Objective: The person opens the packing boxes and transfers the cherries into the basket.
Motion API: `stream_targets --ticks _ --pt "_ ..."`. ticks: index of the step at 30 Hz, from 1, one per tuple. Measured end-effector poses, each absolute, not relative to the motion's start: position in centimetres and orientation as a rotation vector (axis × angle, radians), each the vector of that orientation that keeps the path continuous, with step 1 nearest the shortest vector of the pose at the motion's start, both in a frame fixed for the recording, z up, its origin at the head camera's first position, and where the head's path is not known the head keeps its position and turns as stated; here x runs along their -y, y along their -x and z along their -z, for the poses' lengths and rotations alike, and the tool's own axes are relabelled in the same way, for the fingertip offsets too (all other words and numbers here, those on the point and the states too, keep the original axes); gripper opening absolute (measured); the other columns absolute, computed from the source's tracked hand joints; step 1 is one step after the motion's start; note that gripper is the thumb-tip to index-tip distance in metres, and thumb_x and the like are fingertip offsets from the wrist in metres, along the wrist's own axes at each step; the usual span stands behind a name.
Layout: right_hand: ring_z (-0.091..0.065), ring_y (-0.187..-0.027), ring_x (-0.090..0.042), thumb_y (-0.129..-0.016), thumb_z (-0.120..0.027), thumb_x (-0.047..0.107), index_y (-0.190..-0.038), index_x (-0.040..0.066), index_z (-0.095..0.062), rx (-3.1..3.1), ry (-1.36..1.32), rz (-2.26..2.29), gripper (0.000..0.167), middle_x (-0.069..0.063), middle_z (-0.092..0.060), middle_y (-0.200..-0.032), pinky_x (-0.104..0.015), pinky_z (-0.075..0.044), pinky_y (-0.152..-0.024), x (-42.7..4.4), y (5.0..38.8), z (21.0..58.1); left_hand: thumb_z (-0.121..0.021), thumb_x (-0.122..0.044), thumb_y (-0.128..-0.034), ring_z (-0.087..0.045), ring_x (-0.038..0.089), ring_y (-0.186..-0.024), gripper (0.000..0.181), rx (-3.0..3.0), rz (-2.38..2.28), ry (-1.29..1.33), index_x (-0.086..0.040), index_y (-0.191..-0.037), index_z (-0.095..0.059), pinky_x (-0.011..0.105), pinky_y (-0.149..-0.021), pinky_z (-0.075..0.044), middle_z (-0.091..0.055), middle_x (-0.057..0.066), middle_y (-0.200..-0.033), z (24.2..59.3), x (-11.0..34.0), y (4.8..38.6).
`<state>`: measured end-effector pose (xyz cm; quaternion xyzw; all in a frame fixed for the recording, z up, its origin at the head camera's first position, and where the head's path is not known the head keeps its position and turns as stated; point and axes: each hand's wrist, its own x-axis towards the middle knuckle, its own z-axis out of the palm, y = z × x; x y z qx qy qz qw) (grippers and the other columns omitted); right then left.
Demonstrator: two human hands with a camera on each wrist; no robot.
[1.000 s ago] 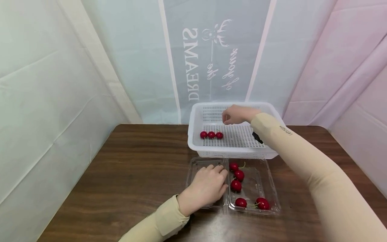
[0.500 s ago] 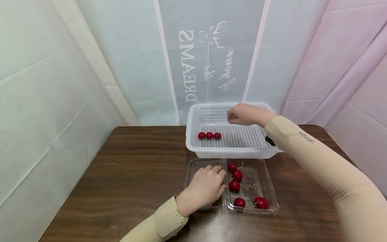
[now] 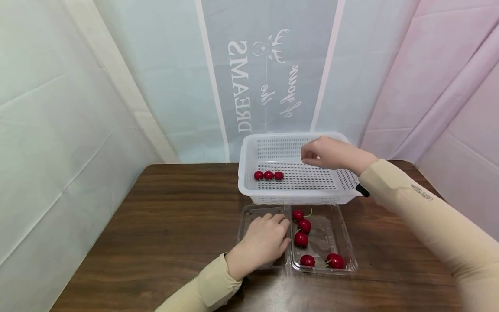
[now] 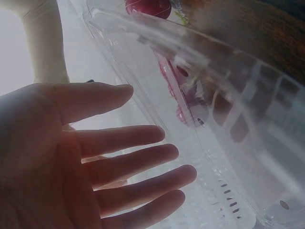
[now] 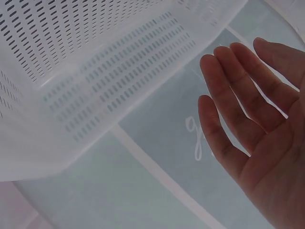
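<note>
My left hand [image 3: 262, 243] lies over the lid half [image 3: 246, 223] of a clear plastic clamshell box, fingers spread and holding nothing; the left wrist view shows its bare palm [image 4: 43, 157]. Beside it, the box's other half [image 3: 345, 229] holds several red cherries [image 3: 301, 239], some with green stems. Above the right part of a white slotted basket [image 3: 249, 149] hovers my right hand [image 3: 329, 153]. Its fingers bend loosely, and the right wrist view shows no object in the palm [image 5: 281, 167]. Three cherries [image 3: 268, 175] sit in a row at the basket's left.
The basket stands at the back edge of a dark wooden table [image 3: 175, 234], right behind the clamshell box. A printed cloth [image 3: 269, 78] hangs close behind the basket, and pale cloth walls rise on both sides.
My right hand has drifted to the right above the basket, its forearm following. The left hand stays over the lid half. The cherries keep their places, while the head view has shifted slightly.
</note>
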<state>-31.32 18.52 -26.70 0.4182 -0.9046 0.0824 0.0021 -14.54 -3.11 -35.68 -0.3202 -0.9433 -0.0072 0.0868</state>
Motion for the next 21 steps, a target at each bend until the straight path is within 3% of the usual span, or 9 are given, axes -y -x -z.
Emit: stream_targets --ticks 7,21 --pt "-0.061 -0.070 -0.003 -0.088 -0.065 0.012 -0.082 0.018 -0.066 2.787 -1.312 -0.313 0.008 0.007 -0.067 -0.078 -0.032 -0.053 -0.067 -19.2 29.8 26.8 -0.065 -0.037 -0.0857 -0.063 0.017 -0.090 0.029 2.813 0.024 0.952 -0.015 -0.104 -0.067 0.031 -0.071 -0.052 -0.066 0.000 -0.111 35.7 3.3 14.5" --pt "-0.056 -0.066 0.003 -0.083 -0.070 0.009 -0.083 0.019 -0.067 2.589 -1.353 -0.377 0.010 0.011 -0.065 -0.078 -0.023 -0.049 -0.058 -19.9 25.9 27.8 -0.066 -0.037 -0.0853 -0.062 0.017 -0.088 0.029 2.804 0.030 0.957 -0.015 -0.103 -0.067 0.031 -0.068 -0.051 -0.066 -0.001 -0.108 35.7 3.3 14.6"
